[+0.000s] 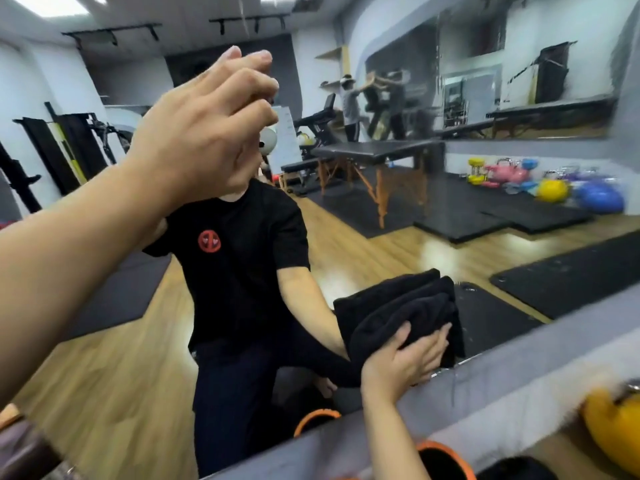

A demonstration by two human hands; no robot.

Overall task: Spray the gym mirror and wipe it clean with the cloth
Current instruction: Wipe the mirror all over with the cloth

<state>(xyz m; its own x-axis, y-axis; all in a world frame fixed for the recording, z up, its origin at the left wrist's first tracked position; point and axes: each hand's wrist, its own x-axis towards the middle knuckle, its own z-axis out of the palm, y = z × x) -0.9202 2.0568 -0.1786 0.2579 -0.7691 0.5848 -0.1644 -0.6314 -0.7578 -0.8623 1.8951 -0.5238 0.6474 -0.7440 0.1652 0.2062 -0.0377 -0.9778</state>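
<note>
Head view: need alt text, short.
A person's right hand presses a black cloth against the lower edge of a gym mirror. The left hand is raised, fingers curled; whether it holds anything is hidden.

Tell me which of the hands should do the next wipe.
Probably the right hand: it already presses the black cloth against the mirror near its lower edge. The left hand is raised, away from the cloth.

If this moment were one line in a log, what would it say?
phase: wiping | right hand: presses black cloth on mirror near lower edge | left hand: raised, contents unclear
</note>
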